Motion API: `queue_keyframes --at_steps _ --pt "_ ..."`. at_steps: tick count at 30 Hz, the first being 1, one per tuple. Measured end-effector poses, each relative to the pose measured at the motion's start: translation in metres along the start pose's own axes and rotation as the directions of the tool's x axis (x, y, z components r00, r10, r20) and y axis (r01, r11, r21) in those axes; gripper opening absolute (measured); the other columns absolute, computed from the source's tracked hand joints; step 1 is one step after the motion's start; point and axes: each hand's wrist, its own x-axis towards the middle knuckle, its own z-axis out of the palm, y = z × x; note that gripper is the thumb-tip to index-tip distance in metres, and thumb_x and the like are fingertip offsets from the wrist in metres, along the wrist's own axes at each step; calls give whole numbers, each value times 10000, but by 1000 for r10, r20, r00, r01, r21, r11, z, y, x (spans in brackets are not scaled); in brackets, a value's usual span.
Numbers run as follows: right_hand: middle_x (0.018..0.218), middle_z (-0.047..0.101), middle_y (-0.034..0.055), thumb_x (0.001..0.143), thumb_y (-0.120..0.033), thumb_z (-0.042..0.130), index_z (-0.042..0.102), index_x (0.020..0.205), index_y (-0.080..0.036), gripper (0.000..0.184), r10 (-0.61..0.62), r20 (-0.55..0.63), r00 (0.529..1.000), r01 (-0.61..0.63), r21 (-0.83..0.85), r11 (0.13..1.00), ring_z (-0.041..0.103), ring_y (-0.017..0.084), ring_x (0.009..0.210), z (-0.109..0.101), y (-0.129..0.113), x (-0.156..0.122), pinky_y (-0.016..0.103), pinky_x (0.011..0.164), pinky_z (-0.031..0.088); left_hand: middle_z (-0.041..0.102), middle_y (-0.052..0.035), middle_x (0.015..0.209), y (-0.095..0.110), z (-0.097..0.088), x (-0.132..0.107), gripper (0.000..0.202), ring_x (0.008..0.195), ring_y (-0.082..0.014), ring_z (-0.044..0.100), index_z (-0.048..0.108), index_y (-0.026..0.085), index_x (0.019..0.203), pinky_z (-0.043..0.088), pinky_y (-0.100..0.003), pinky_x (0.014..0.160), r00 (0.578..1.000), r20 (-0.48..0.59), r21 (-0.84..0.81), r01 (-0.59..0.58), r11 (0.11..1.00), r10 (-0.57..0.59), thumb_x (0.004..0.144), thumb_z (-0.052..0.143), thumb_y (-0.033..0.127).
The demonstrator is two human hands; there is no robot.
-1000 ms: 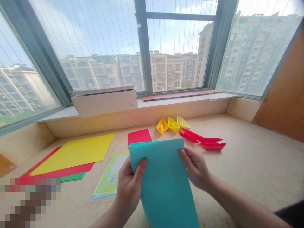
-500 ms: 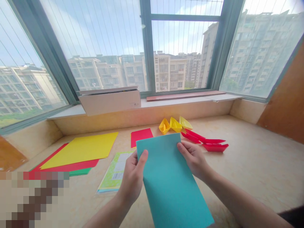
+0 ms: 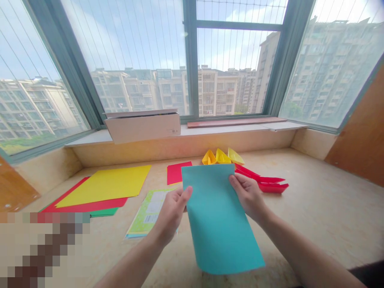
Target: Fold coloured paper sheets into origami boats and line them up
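A sheet of turquoise paper [image 3: 220,220] is held up in front of me, its lower end curving above the stone surface [image 3: 330,208]. My left hand [image 3: 175,208] pinches its left edge, thumb on the front. On the opposite edge, near the top right corner, my right hand [image 3: 246,192] has it between thumb and fingers. Just beyond the sheet stand three yellow paper boats [image 3: 222,156]. Red paper boats [image 3: 273,187] lie to the right of them, partly hidden by the sheet and my right hand.
Yellow sheets [image 3: 111,184] lie over red and green ones at the left. A clear packet of coloured paper [image 3: 150,212] is beside my left forearm. Small red sheets [image 3: 177,172] lie behind it. A white box [image 3: 144,127] sits on the sill below the window.
Both hands have lifted the turquoise sheet slightly away and to the right. Its bottom edge now shows, curled, and it covers more of the boats.
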Motion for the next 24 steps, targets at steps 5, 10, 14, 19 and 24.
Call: queue_keyframes --at_steps 5,10,14,19,24 --pt "613 469 -15 914 -512 596 564 695 -197 385 21 -115 993 -14 59 998 416 143 573 -6 9 4 256 509 344 744 -93 824 -4 11 -5 468 733 -222 672 737 121 976 529 -298 685 988 142 8 54 998 -55 823 684 561" --pt "591 513 -13 900 -530 612 614 727 -192 380 38 -113 993 -27 93 995 436 144 543 -4 12 2 264 506 373 753 -102 812 -9 11 -2 494 686 -224 684 738 105 1031 522 -288 631 982 166 -22 99 995 -94 859 646 558" --pt "652 605 13 891 -547 620 682 846 -188 367 33 -186 982 -15 97 995 505 170 573 -9 12 6 274 517 396 764 -120 905 -12 9 -4 491 774 -239 705 746 111 1037 546 -305 711 967 202 -5 157 988 -152 827 689 552" --pt "741 672 38 874 -555 638 702 872 -204 356 58 -239 969 -26 137 990 569 199 630 -16 18 13 292 552 434 765 -124 998 -15 13 -8 449 860 -260 723 743 150 1095 565 -357 810 929 322 -22 198 980 -180 822 718 505" --pt "685 646 28 872 -574 633 706 879 -199 382 68 -252 965 -35 134 990 521 171 544 -18 21 14 278 478 377 760 -122 793 -12 13 -7 471 690 -230 720 742 105 1000 572 -307 642 927 314 -28 223 974 -204 858 656 546"
